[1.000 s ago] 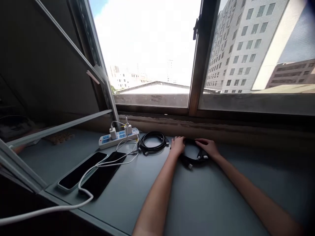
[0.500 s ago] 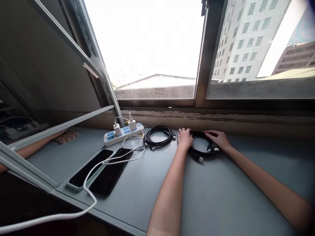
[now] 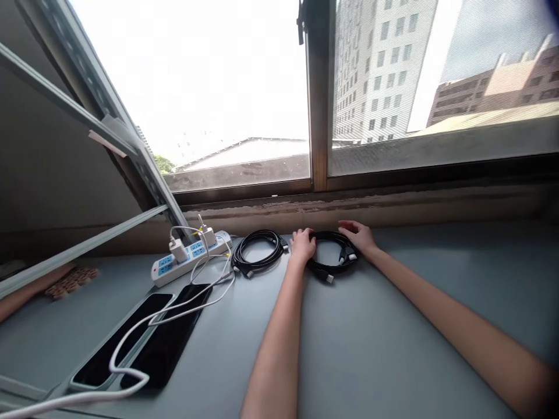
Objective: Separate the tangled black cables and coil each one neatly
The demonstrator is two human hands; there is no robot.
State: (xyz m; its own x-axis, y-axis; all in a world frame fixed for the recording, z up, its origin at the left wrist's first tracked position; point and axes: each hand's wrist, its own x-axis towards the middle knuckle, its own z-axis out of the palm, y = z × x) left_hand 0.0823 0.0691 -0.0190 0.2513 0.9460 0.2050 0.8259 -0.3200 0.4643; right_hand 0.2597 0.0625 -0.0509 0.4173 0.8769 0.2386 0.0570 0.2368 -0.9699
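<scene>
A coiled black cable (image 3: 332,270) with grey-and-black connector ends lies flat on the grey-blue desk. My left hand (image 3: 303,245) rests at the coil's left edge, its fingers closed over the cable there. At the upper right of the same coil is my right hand (image 3: 360,237), thumb and fingers apart, close beside the loops; whether its fingertips touch them is hard to tell. A second coiled black cable (image 3: 257,265) lies to the left of my left hand, apart from it.
A white power strip (image 3: 163,278) with two plugged-in chargers stands left of the coils. White cords run from it over two dark-screened phones (image 3: 174,343). A metal frame (image 3: 144,157) slants up at the left; beyond it another person's forearm (image 3: 35,288) shows. The window sill borders the desk's back.
My view has turned to the right, so everything sits further left in the picture. My right hand has opened its fingers and eased off the coil; my left hand stays at the coil's edge.
</scene>
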